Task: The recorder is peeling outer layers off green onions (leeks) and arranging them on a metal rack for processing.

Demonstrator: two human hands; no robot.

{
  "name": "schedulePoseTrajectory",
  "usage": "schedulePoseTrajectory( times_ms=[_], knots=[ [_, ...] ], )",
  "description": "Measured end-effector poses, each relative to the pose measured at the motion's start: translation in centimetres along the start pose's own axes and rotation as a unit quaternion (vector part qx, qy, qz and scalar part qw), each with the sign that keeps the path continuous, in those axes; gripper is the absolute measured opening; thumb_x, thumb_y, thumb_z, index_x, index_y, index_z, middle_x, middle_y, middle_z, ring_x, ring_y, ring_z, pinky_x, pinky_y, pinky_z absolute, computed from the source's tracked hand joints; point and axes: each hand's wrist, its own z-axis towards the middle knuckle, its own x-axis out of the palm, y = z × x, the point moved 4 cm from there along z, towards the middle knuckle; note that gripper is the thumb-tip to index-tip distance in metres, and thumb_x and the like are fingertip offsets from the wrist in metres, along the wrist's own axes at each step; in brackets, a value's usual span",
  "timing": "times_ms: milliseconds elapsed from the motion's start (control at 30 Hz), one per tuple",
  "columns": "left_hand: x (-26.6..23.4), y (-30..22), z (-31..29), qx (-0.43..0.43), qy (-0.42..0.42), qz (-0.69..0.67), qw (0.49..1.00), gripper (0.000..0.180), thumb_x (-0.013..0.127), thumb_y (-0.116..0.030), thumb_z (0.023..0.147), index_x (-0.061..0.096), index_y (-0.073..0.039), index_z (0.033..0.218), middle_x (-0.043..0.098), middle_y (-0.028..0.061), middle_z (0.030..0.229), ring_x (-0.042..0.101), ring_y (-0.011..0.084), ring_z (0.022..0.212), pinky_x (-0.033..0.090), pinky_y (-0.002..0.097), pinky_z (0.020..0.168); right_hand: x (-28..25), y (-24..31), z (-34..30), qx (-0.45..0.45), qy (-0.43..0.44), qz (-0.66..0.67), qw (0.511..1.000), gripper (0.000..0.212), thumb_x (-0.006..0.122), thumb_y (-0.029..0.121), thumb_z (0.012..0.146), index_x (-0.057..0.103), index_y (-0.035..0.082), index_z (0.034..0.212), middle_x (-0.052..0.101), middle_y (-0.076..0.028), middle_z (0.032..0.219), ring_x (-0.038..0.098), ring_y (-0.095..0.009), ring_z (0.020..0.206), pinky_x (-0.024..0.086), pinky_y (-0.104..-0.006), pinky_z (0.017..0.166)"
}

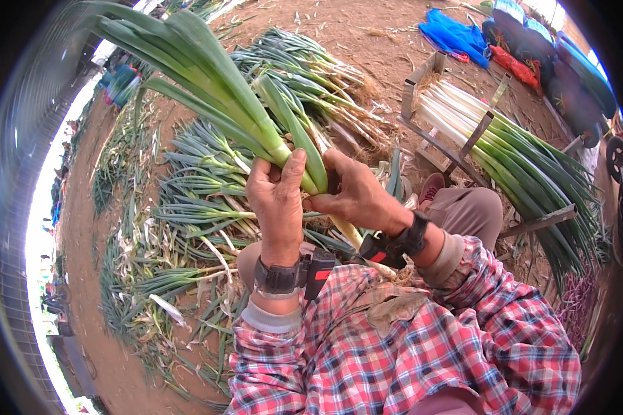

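Note:
A large leek [204,79] slants across in front of me, its green leaves fanned to the upper left and its pale stem running down toward my lap. My left hand [278,200] is closed round the stem just below the leaves, thumb on top. A shorter outer leaf [294,131] stands apart from the rest of the leek. My right hand [360,194] pinches the base of that leaf, fingers bent round it. Part of the stem is hidden behind my hands; its lower end shows below my right wrist.
Untrimmed leeks with roots lie in heaps [318,83] ahead and to the left [208,180]. Stripped leaves [166,311] litter the soil. At the right, a frame [476,135] holds a bundle of clean leeks [498,142]. Blue netting [457,34] and a red net bag [516,66] lie beyond.

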Motion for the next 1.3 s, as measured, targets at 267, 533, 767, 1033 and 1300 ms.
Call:
schedulePoseTrajectory(
  times_ms=[267,533,767,1033,1300],
  knots=[
    [0.9,1.7,0.6,0.005,0.014,0.012,1.000,0.023,0.070,-0.016,0.091,0.063,0.001,0.104,0.064,0.0020,0.089,0.057,0.0064,0.077,0.047,0.0224,0.070,-1.1,0.8,-0.5,-0.082,0.010,-0.027,0.996,0.031,0.074,0.011,0.076,0.061,-0.002,0.102,0.064,-0.012,0.080,0.059,-0.015,0.072,0.049,-0.0319,0.069],
    [-3.2,-1.5,3.7,0.033,-0.042,-0.009,0.998,0.022,0.070,-0.019,0.091,0.063,-0.004,0.104,0.070,0.0067,0.090,0.063,0.0110,0.075,0.051,0.0248,0.067,-1.1,-12.1,-9.2,0.115,0.164,-0.226,0.953,0.021,0.070,0.018,0.080,0.064,0.001,0.090,0.064,-0.016,0.077,0.066,-0.032,0.072,0.049,-0.0395,0.061],
    [-7.9,-5.1,4.6,0.034,0.014,-0.124,0.992,0.028,0.061,-0.018,0.096,0.059,0.000,0.118,0.069,0.0119,0.096,0.065,0.0161,0.080,0.054,0.0281,0.072,-2.7,-18.0,-9.7,0.030,0.136,-0.394,0.909,0.022,0.068,0.023,0.079,0.063,0.003,0.088,0.065,-0.016,0.085,0.066,-0.034,0.083,0.052,-0.0458,0.067],
    [-4.2,-4.1,0.6,0.000,-0.014,-0.068,0.998,0.027,0.063,-0.014,0.095,0.058,-0.001,0.117,0.069,0.0122,0.101,0.066,0.0164,0.086,0.054,0.0281,0.075,2.7,6.2,0.0,-0.290,-0.020,-0.050,0.955,0.027,0.070,0.012,0.084,0.057,0.005,0.107,0.055,-0.009,0.090,0.059,-0.024,0.082,0.047,-0.0351,0.071],
    [-4.3,-3.0,-0.1,0.026,-0.027,0.071,0.997,0.029,0.070,-0.018,0.090,0.061,0.000,0.110,0.070,0.0098,0.096,0.065,0.0112,0.084,0.052,0.0240,0.072,2.8,2.6,-2.8,-0.253,0.091,-0.179,0.947,0.014,0.069,0.011,0.084,0.057,0.004,0.084,0.053,-0.011,0.078,0.057,-0.029,0.072,0.044,-0.0396,0.060]
  ],
)
